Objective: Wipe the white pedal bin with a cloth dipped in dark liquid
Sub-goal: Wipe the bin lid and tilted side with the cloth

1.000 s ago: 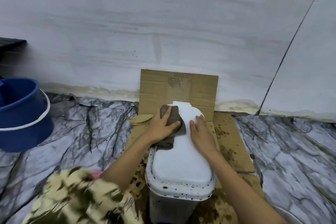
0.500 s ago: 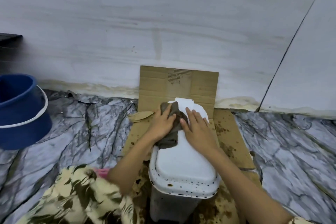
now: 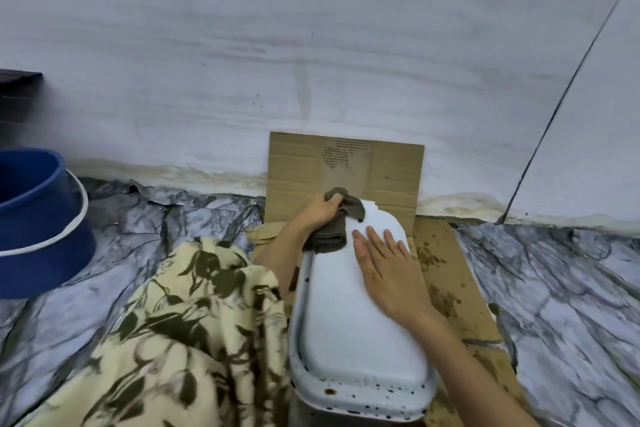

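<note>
The white pedal bin [image 3: 349,333] stands in front of me, its lid shut and its front rim speckled with dark spots. My left hand [image 3: 320,210] grips a dark brown cloth [image 3: 337,227] at the lid's far left corner, near the hinge. The cloth hangs over the lid's back edge. My right hand [image 3: 384,270] lies flat on the lid with straight fingers, just right of the cloth.
The bin stands on stained cardboard [image 3: 446,274] whose flap [image 3: 381,166] leans against the white wall. A blue bucket [image 3: 38,222] sits at the left on marbled floor covering [image 3: 561,291]. A patterned garment [image 3: 180,336] covers my left side.
My left hand has carried the cloth farther back, to the lid's far corner, and now bunches it. My right hand has slid slightly back toward me on the lid.
</note>
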Demonstrator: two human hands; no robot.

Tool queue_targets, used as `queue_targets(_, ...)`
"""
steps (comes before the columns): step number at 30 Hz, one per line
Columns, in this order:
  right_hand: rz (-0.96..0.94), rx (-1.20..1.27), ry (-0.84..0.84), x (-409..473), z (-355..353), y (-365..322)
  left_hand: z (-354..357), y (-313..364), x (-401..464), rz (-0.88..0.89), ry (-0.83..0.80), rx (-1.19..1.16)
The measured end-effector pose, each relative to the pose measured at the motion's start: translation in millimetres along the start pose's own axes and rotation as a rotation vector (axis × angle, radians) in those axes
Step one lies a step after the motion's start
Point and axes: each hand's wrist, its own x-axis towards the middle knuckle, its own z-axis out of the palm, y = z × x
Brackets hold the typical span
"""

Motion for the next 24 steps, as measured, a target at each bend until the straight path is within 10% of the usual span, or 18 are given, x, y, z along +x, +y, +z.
queue_targets(12, 0.058, 0.221, 0.010, -23.8, -29.5, 47.3, 32.7, -28.8, -166.6, 0.196, -0.085, -0.203)
queue_targets(24, 0.065, 0.252, 0.031, -23.1, -29.7, 48.0, 43.5, 12.9, -10.1, 0.010, -0.057, -0.368)
